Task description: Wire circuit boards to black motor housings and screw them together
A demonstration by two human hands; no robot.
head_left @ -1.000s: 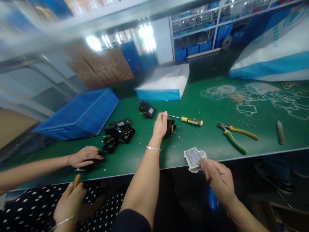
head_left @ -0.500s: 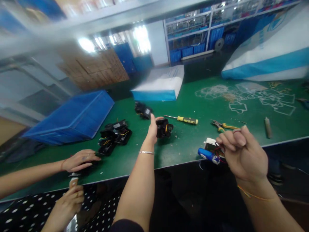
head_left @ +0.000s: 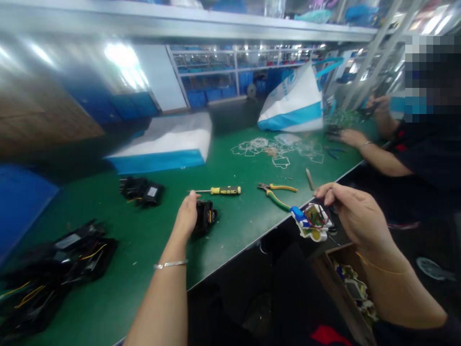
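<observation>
My left hand (head_left: 186,217) grips a black plastic housing (head_left: 203,222) with a yellow wire, low over the green bench or resting on it; I cannot tell which. My right hand (head_left: 355,211) pinches thin dark wires. From them hangs a white plastic piece with a circuit board (head_left: 317,217) and a blue cylindrical battery (head_left: 300,217), just past the bench edge. A yellow-and-black screwdriver (head_left: 225,191) lies beyond my left hand. Cutting pliers with yellow-green handles (head_left: 275,196) lie between my hands.
More black housings (head_left: 72,259) lie at left, another (head_left: 142,191) farther back. A blue crate (head_left: 25,206), two white-and-blue bags (head_left: 162,144) (head_left: 293,103) and tangled white gaskets (head_left: 259,146) are around. Below the edge stands a box of parts (head_left: 333,269). A co-worker's hand (head_left: 353,138) works at right.
The view has swung right, bringing the box and a co-worker into sight while the person at left has left the view. My right hand's hanging board now shows more fully.
</observation>
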